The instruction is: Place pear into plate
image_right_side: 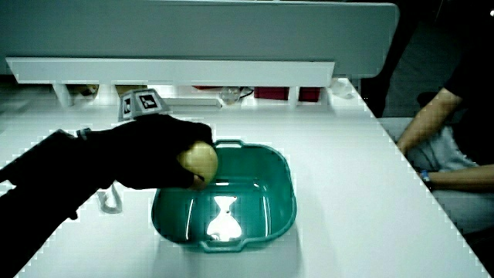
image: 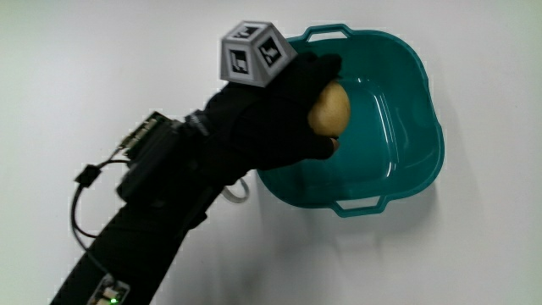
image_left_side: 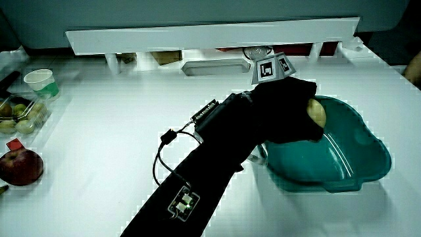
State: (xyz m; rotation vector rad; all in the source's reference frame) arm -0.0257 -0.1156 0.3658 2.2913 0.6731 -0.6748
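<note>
A yellowish pear [image: 329, 110] is held in the gloved hand [image: 298, 108], whose fingers are curled around it. The hand hovers over the rim of a teal plastic basin [image: 415, 102] with two handles, and the pear hangs above the basin's inside. In a side view the pear [image_left_side: 316, 113] peeks out past the glove above the basin [image_left_side: 355, 164]. In a side view the pear [image_right_side: 198, 161] sits above the basin [image_right_side: 270, 224]. The patterned cube [image: 254, 52] rides on the back of the hand.
In a side view a red apple [image_left_side: 21, 166], a clear tray of green fruit [image_left_side: 20, 117] and a paper cup [image_left_side: 41, 81] stand at the table's edge. A small white object [image_right_side: 110, 199] lies beside the basin. The low partition [image_left_side: 210, 33] closes the table.
</note>
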